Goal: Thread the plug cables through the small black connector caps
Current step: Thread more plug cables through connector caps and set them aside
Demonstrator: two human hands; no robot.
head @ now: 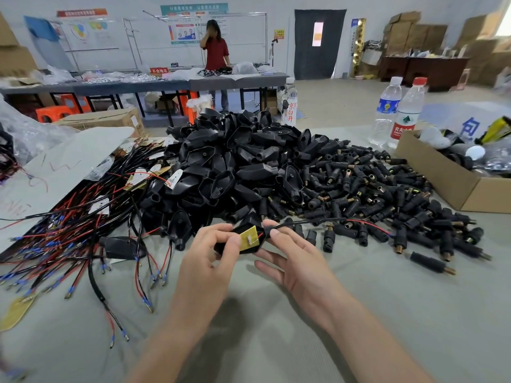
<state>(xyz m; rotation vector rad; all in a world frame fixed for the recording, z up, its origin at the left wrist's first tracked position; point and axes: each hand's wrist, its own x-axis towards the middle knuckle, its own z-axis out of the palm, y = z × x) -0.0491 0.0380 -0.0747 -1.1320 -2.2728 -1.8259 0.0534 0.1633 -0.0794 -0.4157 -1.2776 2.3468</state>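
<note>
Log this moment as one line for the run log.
left hand: holds black housing with yellow board | right hand: pinches its right end | cable: trails right over small-connector pile

Just one head-worn wide-angle cam, aimed forward and down, close over the left hand point(213, 254) and right hand point(300, 262).

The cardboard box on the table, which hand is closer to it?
Right. The right hand pinches the cable on the side toward the cardboard box; the left hand grips the black housing, farther from the box.
</note>
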